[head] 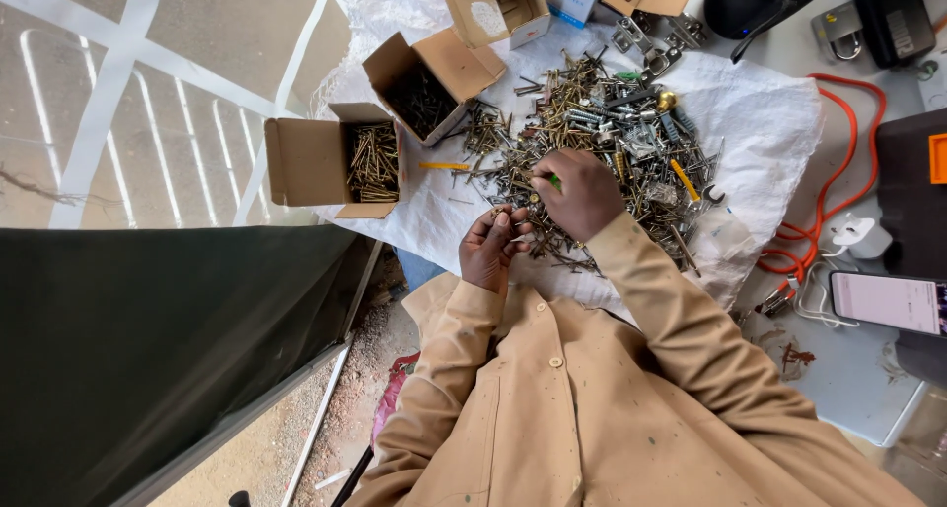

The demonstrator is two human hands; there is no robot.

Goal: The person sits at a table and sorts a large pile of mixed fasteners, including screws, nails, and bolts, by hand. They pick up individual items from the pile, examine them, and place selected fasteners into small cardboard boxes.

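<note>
While right hand [582, 193] pinches, screws [602, 137] lie jumbled — every direction

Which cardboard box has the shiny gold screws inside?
The open cardboard box farthest left, nearest the window, holds the gold screws. The box beside it holds dark ones.

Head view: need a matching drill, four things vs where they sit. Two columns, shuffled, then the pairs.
Things:
1. orange cable
2. open box of brass-coloured screws
3. phone with lit screen
4. left hand

Places:
A. far right edge of the table, below the white adapter
B. at the near edge of the mixed screw pile, palm up with a few pieces in it
C. looping along the right side of the white sheet
D. left end of the white sheet, flaps open

Pairs: 1-C, 2-D, 3-A, 4-B
</note>
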